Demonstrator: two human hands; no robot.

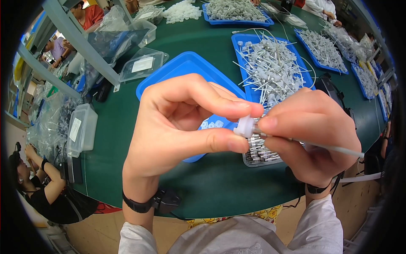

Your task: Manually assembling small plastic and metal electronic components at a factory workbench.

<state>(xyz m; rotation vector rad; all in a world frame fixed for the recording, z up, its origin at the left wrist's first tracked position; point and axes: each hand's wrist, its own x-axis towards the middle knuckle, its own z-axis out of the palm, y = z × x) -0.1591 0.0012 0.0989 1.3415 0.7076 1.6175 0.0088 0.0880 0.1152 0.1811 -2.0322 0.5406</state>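
Observation:
In front of me, my left hand (165, 122) pinches a small white plastic cap (244, 127) between thumb and forefinger. My right hand (315, 125) has its fingers closed round a thin metal rod (259, 133) whose end meets the cap's right side. A slim grey length (336, 148), rod or cable, sticks out past the right hand. Beneath the hands stands a clear box (270, 162) of shiny metal rods, partly covered. Several small white pieces (212, 124) lie in the blue tray (186, 59) behind my left hand.
A blue tray (313, 78) heaped with white-capped rods stands beyond my right hand. Similar trays (237, 22) line the far and right sides. At left are a metal rack post (91, 51), a clear plastic tub (86, 127) and bags. Other people sit around the green table (114, 169).

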